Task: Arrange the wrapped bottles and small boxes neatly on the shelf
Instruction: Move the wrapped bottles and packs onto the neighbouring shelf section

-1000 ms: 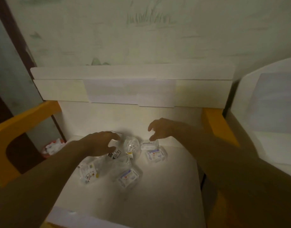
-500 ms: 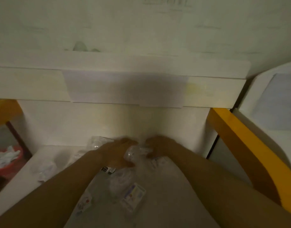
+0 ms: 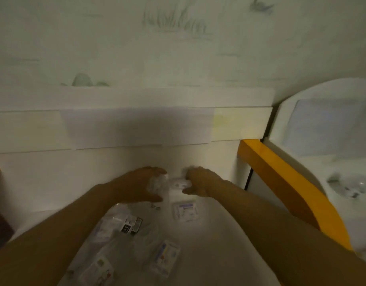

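Both hands reach to the back of the white shelf [image 3: 219, 244]. My left hand [image 3: 136, 186] curls around a clear-wrapped bottle [image 3: 158, 183] close to the back wall. My right hand [image 3: 198, 183] grips a small white wrapped box [image 3: 179, 183] right beside that bottle. A flat wrapped box [image 3: 185, 210] lies just in front of them. Nearer to me lie a wrapped pack with black labels [image 3: 126, 223], a box with blue and yellow print [image 3: 166, 258] and another wrapped box [image 3: 100, 271] partly under my left forearm. The frame is dim and blurred.
A white upper shelf board [image 3: 136, 124] overhangs the back of the shelf. An orange side panel [image 3: 281, 182] bounds the shelf on the right. Beyond it stands a white rounded unit [image 3: 332, 141] holding some wrapped items [image 3: 347, 186].
The view has shifted and tilted up. Both hands have moved farther back on the shelf and closed on a wrapped bottle and a small box near the wall.
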A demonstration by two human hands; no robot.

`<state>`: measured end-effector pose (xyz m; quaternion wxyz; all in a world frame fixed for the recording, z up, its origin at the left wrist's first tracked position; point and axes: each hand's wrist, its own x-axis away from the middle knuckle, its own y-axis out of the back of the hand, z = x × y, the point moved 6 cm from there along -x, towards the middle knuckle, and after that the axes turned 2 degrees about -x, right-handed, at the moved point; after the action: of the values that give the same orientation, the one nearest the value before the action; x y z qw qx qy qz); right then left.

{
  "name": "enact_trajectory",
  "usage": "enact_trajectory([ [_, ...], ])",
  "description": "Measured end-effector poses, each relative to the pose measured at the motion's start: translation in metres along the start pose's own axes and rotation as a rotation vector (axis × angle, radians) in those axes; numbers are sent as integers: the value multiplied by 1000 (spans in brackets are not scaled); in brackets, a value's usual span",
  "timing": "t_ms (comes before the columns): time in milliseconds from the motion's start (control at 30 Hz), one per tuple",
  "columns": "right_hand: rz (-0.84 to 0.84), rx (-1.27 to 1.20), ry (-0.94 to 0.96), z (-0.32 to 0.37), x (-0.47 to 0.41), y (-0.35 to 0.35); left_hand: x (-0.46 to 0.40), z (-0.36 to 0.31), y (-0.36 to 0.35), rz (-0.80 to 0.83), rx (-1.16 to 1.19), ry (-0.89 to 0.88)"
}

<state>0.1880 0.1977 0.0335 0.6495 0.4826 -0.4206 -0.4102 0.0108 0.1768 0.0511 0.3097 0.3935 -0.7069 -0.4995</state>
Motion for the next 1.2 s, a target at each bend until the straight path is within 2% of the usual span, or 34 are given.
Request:
enact_trajectory([
  [300,-153,47,-73,-22,78,113,-10,-85,89,-202,89,-182],
  [500,-365,140,-92,-63,129,168,-24,-158,108,-273,82,-296],
  [633,-435,218,-148,-117,177,183,-44,-233,114,-344,128,-361],
  [767,-427,160,-255,-194,245,184,-68,-317,98,-415,150,-423],
  [1000,-418,9,-361,-318,358,166,-110,-447,21,-269,101,-454],
  [1200,-371,-164,-371,-390,412,116,-133,-507,-59,-126,-79,-432],
])
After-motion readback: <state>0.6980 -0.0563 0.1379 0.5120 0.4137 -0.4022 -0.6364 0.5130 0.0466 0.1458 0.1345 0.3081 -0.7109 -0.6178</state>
